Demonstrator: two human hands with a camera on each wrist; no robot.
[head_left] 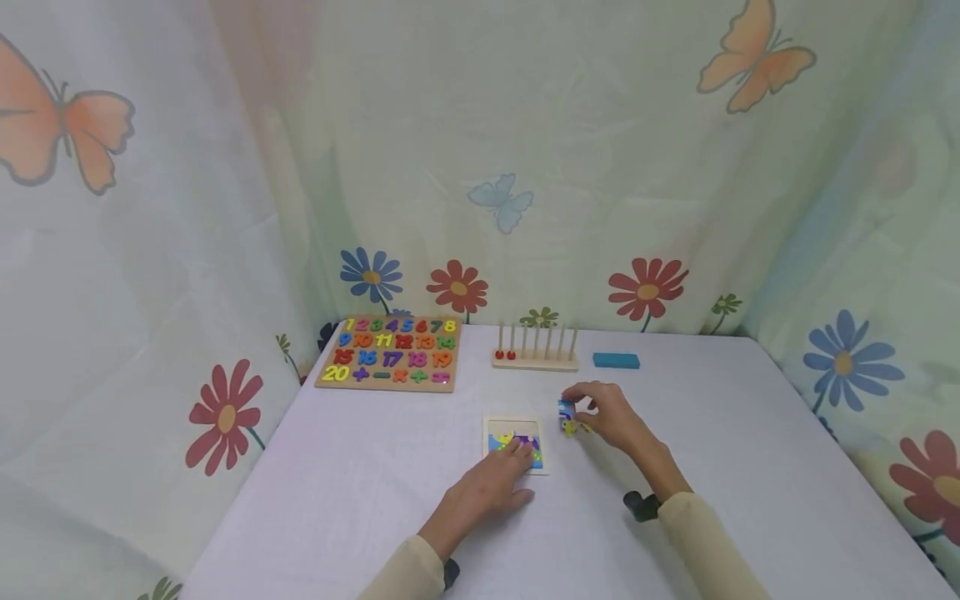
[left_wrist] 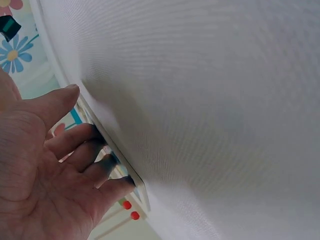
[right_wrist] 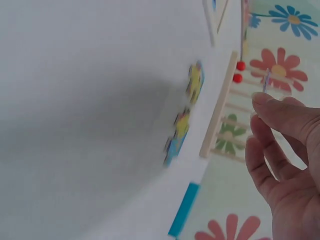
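My left hand (head_left: 491, 483) lies over a small wooden-framed jigsaw puzzle (head_left: 512, 423), its fingertips on the blue, yellow and purple pieces in the lower part of the frame. From the left wrist view, the left hand's (left_wrist: 60, 165) fingers reach over the edge of the puzzle frame (left_wrist: 137, 182), with the thumb apart from them. Just right of the puzzle, my right hand (head_left: 611, 415) pinches a jigsaw piece (right_wrist: 266, 80) between thumb and fingers; it shows edge-on in the right wrist view. Below that hand, yellow and blue jigsaw pieces (right_wrist: 182, 125) lie on the table.
A board of colourful numbers (head_left: 386, 353) lies at the back left. Behind the puzzle stands a wooden peg counting rack (head_left: 536, 364) with red beads on two pegs. To its right sits a teal block (head_left: 617, 361). Flowered curtains (head_left: 570, 208) surround the white table (head_left: 337, 500).
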